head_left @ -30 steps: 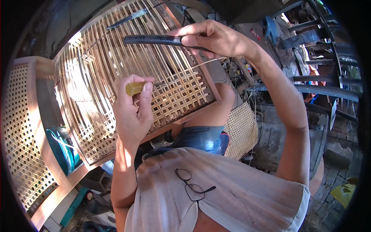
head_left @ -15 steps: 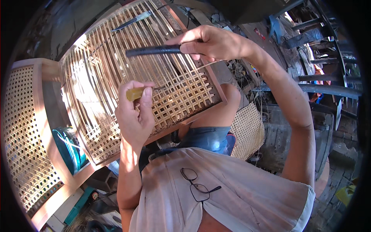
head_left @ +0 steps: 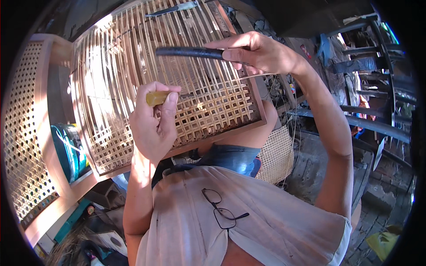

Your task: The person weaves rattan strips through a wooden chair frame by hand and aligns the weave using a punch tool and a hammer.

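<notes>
Left hand (head_left: 153, 126) raised, grip around yellow-handled tool (head_left: 156, 97), right hand (head_left: 257, 55) clasping dark rod (head_left: 188, 52)

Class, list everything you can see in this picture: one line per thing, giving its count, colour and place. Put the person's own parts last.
cane frame: one, tan weave in a brown wood rim, centre, resting on the lap
finished cane panel: one, tan, far left
dark tool: one, black, in the right hand, over the weave
yellow-handled tool: one, yellow handle, in the left hand, tip at the weave
cane strand: one, pale, running from the right hand
tool on frame: one, grey, top edge of the frame
round tin: one, teal, lower left
glasses: one pair, dark, hanging on the shirt
shirt: one, beige, bottom
left hand: fingers closed on the yellow handle
right hand: fingers closed on the dark tool
</notes>
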### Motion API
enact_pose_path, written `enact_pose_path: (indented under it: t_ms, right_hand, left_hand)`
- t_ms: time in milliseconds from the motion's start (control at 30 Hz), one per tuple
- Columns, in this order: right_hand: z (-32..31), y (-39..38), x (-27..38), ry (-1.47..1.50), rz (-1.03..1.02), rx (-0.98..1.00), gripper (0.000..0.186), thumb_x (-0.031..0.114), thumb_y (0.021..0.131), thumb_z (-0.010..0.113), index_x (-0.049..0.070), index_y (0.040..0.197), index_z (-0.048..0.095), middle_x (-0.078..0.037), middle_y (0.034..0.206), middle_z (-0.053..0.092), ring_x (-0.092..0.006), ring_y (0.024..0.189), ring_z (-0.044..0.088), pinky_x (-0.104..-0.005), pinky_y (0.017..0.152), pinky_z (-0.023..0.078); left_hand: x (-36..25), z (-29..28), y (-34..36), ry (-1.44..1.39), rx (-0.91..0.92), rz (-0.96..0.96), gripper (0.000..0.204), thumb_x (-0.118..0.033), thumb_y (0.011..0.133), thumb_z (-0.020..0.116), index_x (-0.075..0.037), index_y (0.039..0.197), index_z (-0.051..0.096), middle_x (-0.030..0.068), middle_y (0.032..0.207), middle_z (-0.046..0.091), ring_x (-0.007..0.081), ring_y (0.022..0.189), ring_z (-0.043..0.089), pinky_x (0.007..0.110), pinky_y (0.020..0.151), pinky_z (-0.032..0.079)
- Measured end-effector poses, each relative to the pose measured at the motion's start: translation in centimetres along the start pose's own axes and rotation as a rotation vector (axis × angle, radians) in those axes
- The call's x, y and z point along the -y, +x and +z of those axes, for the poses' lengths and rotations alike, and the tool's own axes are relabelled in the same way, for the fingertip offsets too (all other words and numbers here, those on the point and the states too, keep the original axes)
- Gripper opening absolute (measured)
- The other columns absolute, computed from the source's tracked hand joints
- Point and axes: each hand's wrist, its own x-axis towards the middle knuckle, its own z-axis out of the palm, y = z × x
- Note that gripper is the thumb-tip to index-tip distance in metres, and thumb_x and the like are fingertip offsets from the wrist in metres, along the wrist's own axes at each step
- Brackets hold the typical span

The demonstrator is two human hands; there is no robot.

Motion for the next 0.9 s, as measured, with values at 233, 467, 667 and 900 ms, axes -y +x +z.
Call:
enact_pose_path:
  t_ms: [233,467,667,900]
  right_hand:
    - [0.1,-0.4,-1.6,-0.068,-0.197,0.277,0.045,0.033,0.103,0.06,0.014,0.144,0.057,0.002,0.073,0.059,-0.0038,0.05,0.048,-0.0209,0.045,0.042]
    - [0.8,0.4,0.0,0.055,-0.041,-0.015,0.038,0.029,0.106,0.056,0.018,0.142,0.06,0.005,0.061,0.053,-0.0023,0.048,0.045,-0.0221,0.043,0.039]
    - [2.1,0.7,1.4,-0.009,-0.007,-0.158,0.04,0.019,0.107,0.053,0.015,0.147,0.054,0.008,0.062,0.05,0.0003,0.05,0.042,-0.0196,0.043,0.035]
    - [2.2,0.3,0.9,0.078,-0.036,-0.183,0.039,0.021,0.106,0.055,0.015,0.145,0.056,0.007,0.064,0.052,0.0004,0.05,0.044,-0.0193,0.042,0.035]
  left_hand:
    - [-1.0,-0.8,-0.2,-0.035,-0.014,-0.031,0.016,-0.009,0.104,0.054,0.002,0.115,0.052,0.0117,0.107,0.071,0.006,0.075,0.056,0.021,0.071,0.051]
    - [-0.2,-1.6,-0.6,-0.045,-0.071,0.0,0.017,-0.01,0.104,0.055,0.002,0.116,0.052,0.0108,0.103,0.072,0.0036,0.069,0.051,0.02,0.063,0.043]
    - [-0.7,-1.6,-0.7,0.001,-0.074,-0.002,0.015,-0.006,0.101,0.059,-0.001,0.114,0.053,0.0091,0.094,0.073,0.002,0.063,0.051,0.019,0.053,0.039]
    - [0.0,-1.5,-0.5,0.038,-0.05,0.034,0.017,-0.009,0.101,0.06,0.0,0.114,0.053,0.0111,0.092,0.073,0.0068,0.065,0.06,0.022,0.055,0.045]
